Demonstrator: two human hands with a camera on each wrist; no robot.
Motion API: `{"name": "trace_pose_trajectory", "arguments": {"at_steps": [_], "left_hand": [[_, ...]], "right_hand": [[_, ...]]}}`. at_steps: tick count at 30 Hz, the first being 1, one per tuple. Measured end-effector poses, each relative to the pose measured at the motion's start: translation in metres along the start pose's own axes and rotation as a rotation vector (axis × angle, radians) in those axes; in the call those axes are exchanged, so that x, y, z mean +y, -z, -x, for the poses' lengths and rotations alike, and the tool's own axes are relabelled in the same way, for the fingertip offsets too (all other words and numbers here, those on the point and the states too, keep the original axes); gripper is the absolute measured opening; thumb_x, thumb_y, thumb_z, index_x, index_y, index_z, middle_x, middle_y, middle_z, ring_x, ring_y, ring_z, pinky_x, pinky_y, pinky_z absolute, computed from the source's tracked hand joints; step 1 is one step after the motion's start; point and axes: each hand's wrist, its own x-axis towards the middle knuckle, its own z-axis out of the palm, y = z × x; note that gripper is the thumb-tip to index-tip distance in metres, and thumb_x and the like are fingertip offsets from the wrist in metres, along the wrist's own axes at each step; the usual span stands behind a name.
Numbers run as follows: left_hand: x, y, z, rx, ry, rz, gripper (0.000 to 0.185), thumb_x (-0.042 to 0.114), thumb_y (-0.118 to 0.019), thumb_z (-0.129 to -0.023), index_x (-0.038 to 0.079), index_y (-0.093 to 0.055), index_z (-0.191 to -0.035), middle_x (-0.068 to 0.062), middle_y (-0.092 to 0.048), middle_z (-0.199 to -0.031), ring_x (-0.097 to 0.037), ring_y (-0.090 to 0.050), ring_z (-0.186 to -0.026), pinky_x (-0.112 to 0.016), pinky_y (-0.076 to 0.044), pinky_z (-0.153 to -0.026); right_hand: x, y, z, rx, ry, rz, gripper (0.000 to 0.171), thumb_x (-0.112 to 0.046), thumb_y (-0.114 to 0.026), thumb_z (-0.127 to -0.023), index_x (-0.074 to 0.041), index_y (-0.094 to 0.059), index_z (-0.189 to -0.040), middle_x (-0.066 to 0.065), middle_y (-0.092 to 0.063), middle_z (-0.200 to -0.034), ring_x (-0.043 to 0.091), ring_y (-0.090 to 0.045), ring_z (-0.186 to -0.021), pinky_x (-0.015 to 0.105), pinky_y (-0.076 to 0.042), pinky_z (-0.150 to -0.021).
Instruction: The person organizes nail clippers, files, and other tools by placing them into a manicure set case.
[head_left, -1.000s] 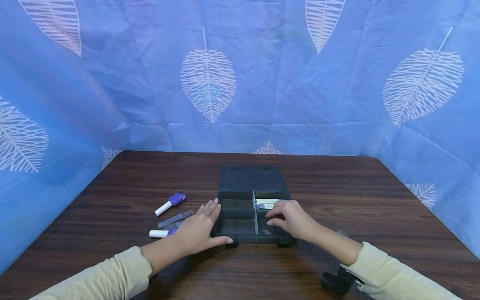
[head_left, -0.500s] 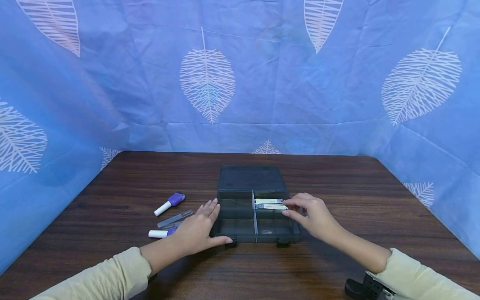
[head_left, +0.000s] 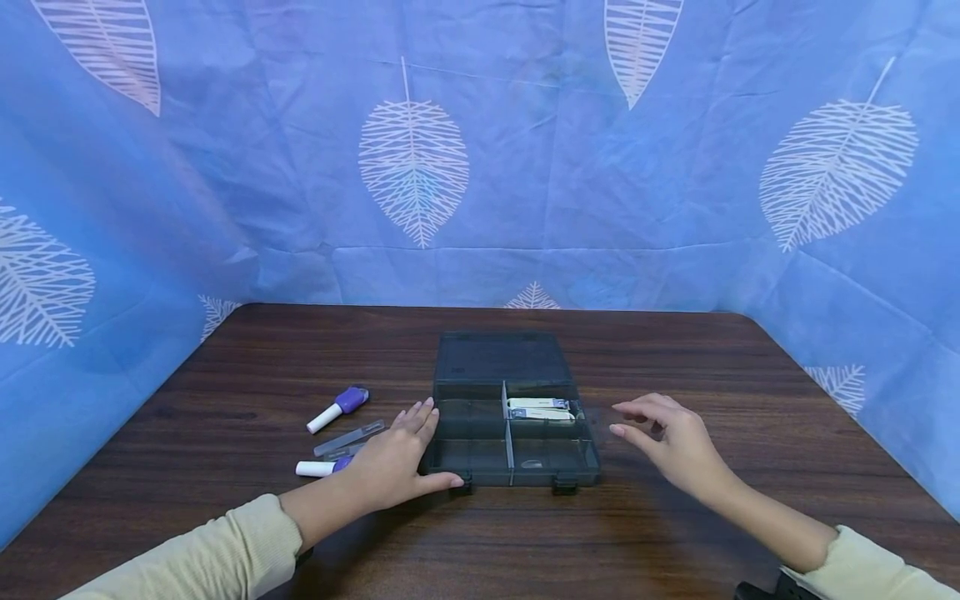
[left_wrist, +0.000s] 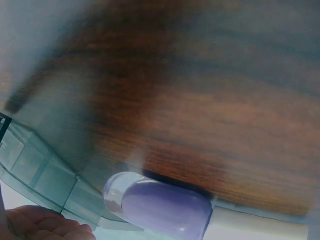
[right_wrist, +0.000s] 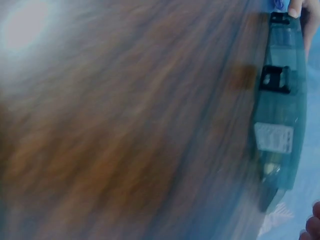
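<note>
Head view: The open box (head_left: 480,479) stands on the table (head_left: 480,550), its lid (head_left: 498,354) laid back. Two slim white packets (head_left: 542,413) lie side by side in its back right compartment; a small clear oval (head_left: 532,464) sits in the front right one. The left hand (head_left: 397,458) is spread wide along the box's left side, thumb at the front corner, steadying it by appearance and gripping nothing. The right hand (head_left: 678,442) is off the box's right side, thumb and forefinger slightly apart, a narrow gap with nothing visible in it. Beside the left hand lie an upper purple bottle (head_left: 352,399), a lower purple bottle (head_left: 318,468) partly covered by that hand, and clear strips (head_left: 349,438). Judged step: filling compartments, with the packets placed. Next move, in my assessment, calls for the right hand to take up another loose item while the left keeps the box firm.

Left wrist view: One purple bottle lies near the box wall. A hand is cut off at lower left; its grip cannot be told here.

Right wrist view: Blurred. A front latch (right_wrist: 276,79) and a pale label (right_wrist: 274,137) show on the box; only fingertips appear at lower right, grip undeterminable.
</note>
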Motion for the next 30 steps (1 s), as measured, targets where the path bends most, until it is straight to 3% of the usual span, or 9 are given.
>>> {"name": "trace_pose_trajectory", "arguments": {"at_steps": [8,13,30], "left_hand": [[-0.001,0.0,0.0,-0.005,0.0,0.002,0.091,0.064,-0.055,-0.081,-0.004,-0.038,-0.139,-0.022,-0.031,-0.148,-0.034,-0.033,-0.136,-0.046,-0.036,-0.106],[0.0,0.001,0.0,-0.018,0.009,0.01,0.091,0.064,-0.054,-0.081,-0.003,-0.037,-0.139,-0.021,-0.03,-0.149,-0.034,-0.032,-0.137,-0.047,-0.036,-0.106],[-0.001,0.0,-0.002,-0.014,0.014,0.004,0.091,0.065,-0.054,-0.08,-0.002,-0.038,-0.139,-0.02,-0.03,-0.149,-0.034,-0.033,-0.136,-0.047,-0.037,-0.105]], "right_hand": [[0.025,0.01,0.02,0.048,-0.057,0.033,0.023,-0.005,-0.075,-0.072,-0.002,-0.071,-0.095,0.005,-0.066,-0.088,-0.006,-0.041,-0.064,0.017,-0.041,-0.054],[0.043,0.012,0.033,0.061,-0.081,0.074,0.023,-0.004,-0.077,-0.07,0.0,-0.071,-0.092,0.007,-0.065,-0.084,-0.005,-0.035,-0.059,0.017,-0.034,-0.05],[0.062,0.014,0.057,-0.047,-0.193,0.174,0.019,-0.004,-0.079,-0.065,-0.004,-0.071,-0.082,0.004,-0.065,-0.083,-0.01,-0.041,-0.062,0.018,-0.042,-0.051]]}}
